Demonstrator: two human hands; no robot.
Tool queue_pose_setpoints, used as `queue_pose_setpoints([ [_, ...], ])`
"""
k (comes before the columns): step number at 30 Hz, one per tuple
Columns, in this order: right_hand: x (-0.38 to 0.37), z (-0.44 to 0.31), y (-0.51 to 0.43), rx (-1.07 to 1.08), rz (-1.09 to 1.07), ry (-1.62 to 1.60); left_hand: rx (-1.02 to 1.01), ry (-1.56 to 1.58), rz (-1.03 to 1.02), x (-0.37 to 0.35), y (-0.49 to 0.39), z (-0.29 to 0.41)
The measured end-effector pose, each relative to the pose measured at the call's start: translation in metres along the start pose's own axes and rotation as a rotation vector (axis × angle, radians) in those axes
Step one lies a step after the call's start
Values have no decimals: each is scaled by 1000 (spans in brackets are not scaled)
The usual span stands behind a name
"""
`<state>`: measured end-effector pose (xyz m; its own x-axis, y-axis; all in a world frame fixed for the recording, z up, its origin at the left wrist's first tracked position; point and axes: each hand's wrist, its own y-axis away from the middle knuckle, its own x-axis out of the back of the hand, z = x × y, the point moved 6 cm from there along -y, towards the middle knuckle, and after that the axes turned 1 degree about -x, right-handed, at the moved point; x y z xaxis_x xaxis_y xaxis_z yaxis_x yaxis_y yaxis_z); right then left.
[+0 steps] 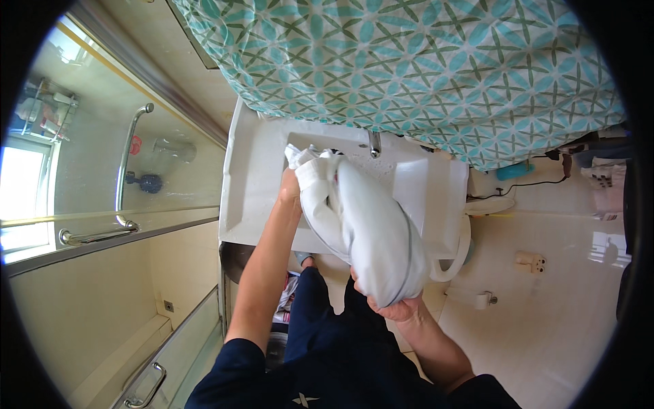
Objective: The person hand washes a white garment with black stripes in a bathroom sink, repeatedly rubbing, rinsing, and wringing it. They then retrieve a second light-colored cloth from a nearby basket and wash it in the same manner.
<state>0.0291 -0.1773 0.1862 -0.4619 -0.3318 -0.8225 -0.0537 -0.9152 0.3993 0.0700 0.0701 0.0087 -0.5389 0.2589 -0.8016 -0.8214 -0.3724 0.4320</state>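
A bundled white cloth (378, 230) with thin grey lines, perhaps a garment, is held over the front part of a white washbasin (255, 204). My left hand (291, 185) is at its upper left end, the fingers mostly hidden behind the fabric. Under the lower right end, my right hand (391, 307) grips the cloth, with part of the palm and fingers covered. Behind the bundle a chrome faucet (375, 144) stands at the basin's back, and water drops or suds lie on the basin near it.
A teal-patterned curtain (409, 66) hangs over the basin's back. Glass shower panels with a chrome handle (125, 163) stand at left. At right are a toilet seat (460, 250), a toilet paper roll (482, 300) and a black cable (531, 182). Clothes (287, 296) lie low beside my legs.
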Motion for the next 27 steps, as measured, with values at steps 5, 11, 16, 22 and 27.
queue_pose_setpoints([
  [5,7,-43,-11,-14,273,888,-107,-977,235,19,-23,33],
  [11,11,-78,-70,-351,623,1952,-91,-1861,220,-34,-39,67],
  [16,16,-40,-140,-414,-337,3086,80,-2233,235,-67,-57,50],
  [22,54,-38,-179,-340,-72,3095,126,-2598,-17,-70,-70,-10],
  [27,78,-51,-206,48,330,2572,109,-2791,-181,-64,-80,-51],
])
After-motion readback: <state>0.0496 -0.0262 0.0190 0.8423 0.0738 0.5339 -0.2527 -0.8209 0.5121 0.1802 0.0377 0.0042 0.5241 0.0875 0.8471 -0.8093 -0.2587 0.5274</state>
